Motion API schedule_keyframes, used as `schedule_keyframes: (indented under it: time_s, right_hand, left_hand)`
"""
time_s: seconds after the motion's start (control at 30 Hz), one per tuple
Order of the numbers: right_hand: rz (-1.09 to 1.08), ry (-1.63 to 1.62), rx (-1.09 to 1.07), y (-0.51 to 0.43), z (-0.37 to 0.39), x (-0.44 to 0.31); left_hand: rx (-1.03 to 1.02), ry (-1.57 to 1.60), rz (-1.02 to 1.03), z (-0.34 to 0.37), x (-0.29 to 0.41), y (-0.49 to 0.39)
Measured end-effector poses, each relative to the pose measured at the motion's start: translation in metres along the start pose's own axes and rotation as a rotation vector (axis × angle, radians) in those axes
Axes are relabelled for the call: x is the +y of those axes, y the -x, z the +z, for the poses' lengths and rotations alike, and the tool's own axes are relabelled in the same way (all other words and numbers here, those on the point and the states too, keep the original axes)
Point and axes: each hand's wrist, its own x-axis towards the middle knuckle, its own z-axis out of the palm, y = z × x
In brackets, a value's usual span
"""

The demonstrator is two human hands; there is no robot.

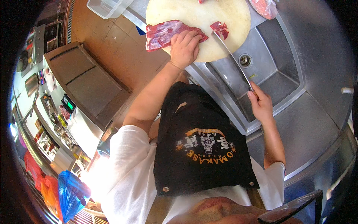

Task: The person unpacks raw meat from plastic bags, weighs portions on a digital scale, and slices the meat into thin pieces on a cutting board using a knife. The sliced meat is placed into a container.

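A long slab of raw red meat [159, 33] lies across the left of a round, pale cutting board [193, 11], its left end over the board's edge. My left hand [185, 49] rests on its right part, fingers curled over it. Further right on the board are small cut pieces of meat [220, 29]. The tip of a long knife [232, 56] reaches their lower left edge. My right hand [260, 100] grips its handle above the near right part of the sink, the blade slanting up and left. At the top edge, another bit of meat [201, 1] is partly visible.
A stainless steel sink [251, 47] with a drain lies under and right of the board. A clear plastic container [107, 7] stands upper left, a plastic bag of pink meat [264, 8] upper right. At left are a brown cabinet [86, 84] and a counter with a digital scale [68, 103].
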Motion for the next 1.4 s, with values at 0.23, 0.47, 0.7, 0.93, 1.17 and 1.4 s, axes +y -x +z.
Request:
schedule_keyframes:
  time_s: [0.23, 0.47, 0.7, 0.93, 1.17, 1.4]
  right_hand:
    - [-0.256, 0.121, 0.056, -0.033, 0.031, -0.046]
    - [-0.240, 0.291, 0.013, -0.045, 0.033, -0.052]
    - [-0.282, 0.156, 0.017, -0.112, 0.067, -0.082]
    - [-0.194, 0.226, 0.011, -0.024, 0.028, -0.005]
    - [-0.120, 0.001, 0.018, -0.036, 0.010, -0.040]
    - [-0.269, 0.178, 0.044, -0.029, 0.030, -0.048]
  left_hand:
    - [-0.011, 0.008, 0.006, 0.001, -0.001, 0.000]
    - [-0.011, 0.028, 0.007, 0.003, -0.005, 0.003]
    - [0.010, 0.009, -0.014, 0.003, -0.001, -0.001]
    - [0.029, 0.029, -0.012, 0.000, 0.001, -0.002]
    - [0.000, 0.057, -0.001, 0.002, -0.002, 0.000]
    - [-0.003, 0.027, 0.015, 0.000, -0.003, 0.002]
